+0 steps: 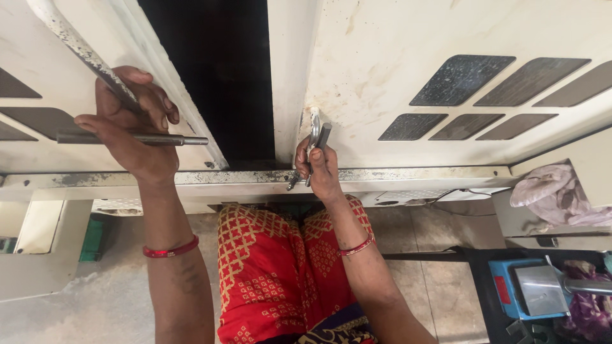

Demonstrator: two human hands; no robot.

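The left hand (pixel 131 130) is clenched around a slim metal rod (pixel 150 138) and also presses against the worn, paint-chipped edge of a white door panel (pixel 76 44). The rod's long axis runs level, left to right, its free tip pointing toward the dark gap (pixel 210 76) between the two panels. The door edge under the same hand runs on a slant, from the upper left down toward the sill.

Across the gap, the right hand (pixel 319 169) is closed on a small bunch of metal hardware (pixel 313 143): a bright ring-shaped piece at the top, a flat grey piece beside it, and thin ends poking out below the fist. This bunch stands nearly upright, touching the inner edge of the right white panel (pixel 382 70), just above the scuffed metal sill (pixel 408 175) that runs along the bottom of both panels.

So the two held things lie at right angles, rod level and hardware upright, well apart with the dark opening between them. The rod tip is nearer the gap than the hardware is to the rod; the right hand sits lower, close to the sill
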